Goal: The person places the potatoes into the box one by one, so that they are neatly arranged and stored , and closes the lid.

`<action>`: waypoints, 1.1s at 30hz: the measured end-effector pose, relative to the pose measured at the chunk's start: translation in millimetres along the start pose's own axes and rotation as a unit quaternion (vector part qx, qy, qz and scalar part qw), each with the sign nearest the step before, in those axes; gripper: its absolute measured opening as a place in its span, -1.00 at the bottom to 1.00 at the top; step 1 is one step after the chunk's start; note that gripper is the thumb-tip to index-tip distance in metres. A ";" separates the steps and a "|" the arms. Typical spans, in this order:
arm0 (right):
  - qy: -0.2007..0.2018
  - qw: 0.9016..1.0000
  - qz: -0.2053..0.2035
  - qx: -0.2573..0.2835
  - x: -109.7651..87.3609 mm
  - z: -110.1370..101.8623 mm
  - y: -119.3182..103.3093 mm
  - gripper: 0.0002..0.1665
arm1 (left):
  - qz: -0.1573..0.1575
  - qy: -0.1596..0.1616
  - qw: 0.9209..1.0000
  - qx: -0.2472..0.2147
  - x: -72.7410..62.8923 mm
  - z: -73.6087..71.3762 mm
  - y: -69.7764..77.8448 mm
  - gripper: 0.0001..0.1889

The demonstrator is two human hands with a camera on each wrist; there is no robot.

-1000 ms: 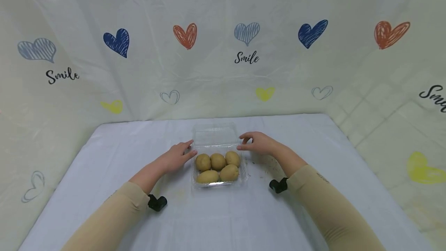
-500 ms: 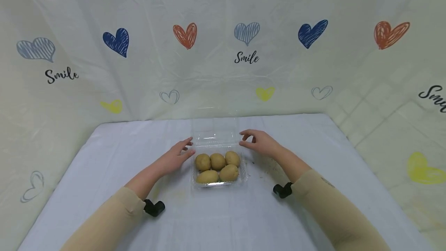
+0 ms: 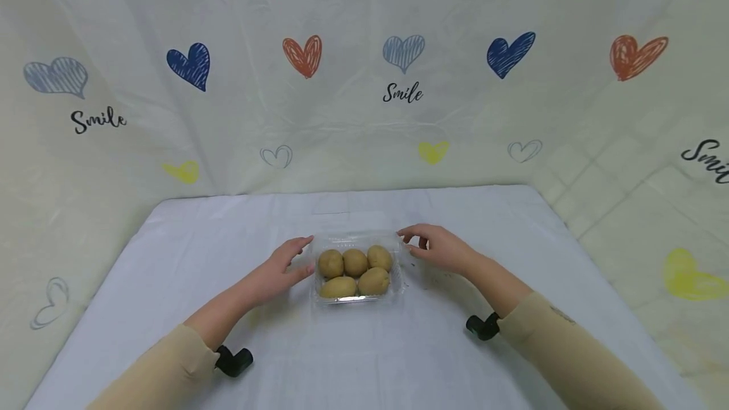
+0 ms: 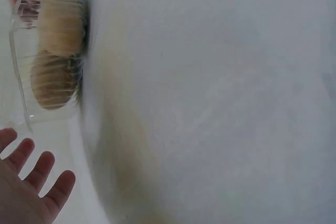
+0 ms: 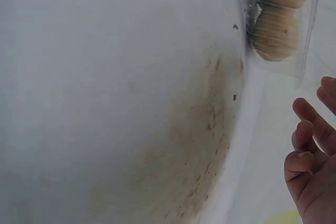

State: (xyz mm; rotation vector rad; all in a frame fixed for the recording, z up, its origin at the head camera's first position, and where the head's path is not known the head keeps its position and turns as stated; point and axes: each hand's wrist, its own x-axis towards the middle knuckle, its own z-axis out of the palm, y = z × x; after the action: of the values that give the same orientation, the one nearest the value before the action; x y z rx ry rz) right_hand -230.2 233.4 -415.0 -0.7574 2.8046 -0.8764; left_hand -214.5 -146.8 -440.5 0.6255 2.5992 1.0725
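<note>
A clear plastic clamshell box holds several brown potatoes in two rows. Its clear lid is over the potatoes; I cannot tell whether it is fully down. At the box's left side is my left hand, thumb and fingers spread beside the lid's edge. The left wrist view shows those fingers extended, gripping nothing. By the far right corner, my right hand has loosely bent fingers. In the right wrist view they stand close to the box and pinch nothing.
A white cloth covers the table. Brown smudges and small dirt specks mark it right of the box. Behind hangs a pale curtain printed with hearts. Black wrist cameras sit below both sleeves.
The lid was laid back behind the box, then raised; now it is over the potatoes. Both hands have moved slightly outward and toward me. The potatoes stay in place.
</note>
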 end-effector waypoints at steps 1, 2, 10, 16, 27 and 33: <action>-0.004 1.000 -0.003 -0.001 -1.6 0.5 -0.1 -0.57 | 0.001 0.000 1.000 0.013 -2.8 -0.1 -0.2 -0.23; -0.008 1.000 -0.003 0.000 -2.9 1.2 -0.1 -0.55 | 0.001 -0.001 1.000 0.025 -5.0 -0.1 -0.2 -0.21; -0.007 1.000 -0.007 0.006 -10.0 1.8 -1.3 -0.55 | 0.001 -0.003 0.997 0.079 -14.8 2.0 3.0 -0.13; -0.021 1.000 -0.014 0.015 -16.3 0.4 -3.6 -0.57 | 0.017 -0.001 0.994 0.109 -23.7 2.2 0.8 -0.10; -0.051 0.998 -0.032 0.014 -30.1 0.2 -0.6 -0.51 | 0.048 -0.004 0.989 0.140 -48.2 0.0 6.8 -0.13; -0.065 0.998 -0.025 0.000 -33.9 4.4 -1.1 -0.40 | 0.057 -0.001 0.986 0.157 -52.3 4.4 6.9 -0.16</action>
State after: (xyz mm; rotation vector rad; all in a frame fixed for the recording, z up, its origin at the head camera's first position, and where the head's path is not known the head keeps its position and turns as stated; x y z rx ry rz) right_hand -199.1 247.0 -419.6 -0.8547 2.6827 -0.8027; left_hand -165.2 -164.9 -434.7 0.8542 2.7840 0.6912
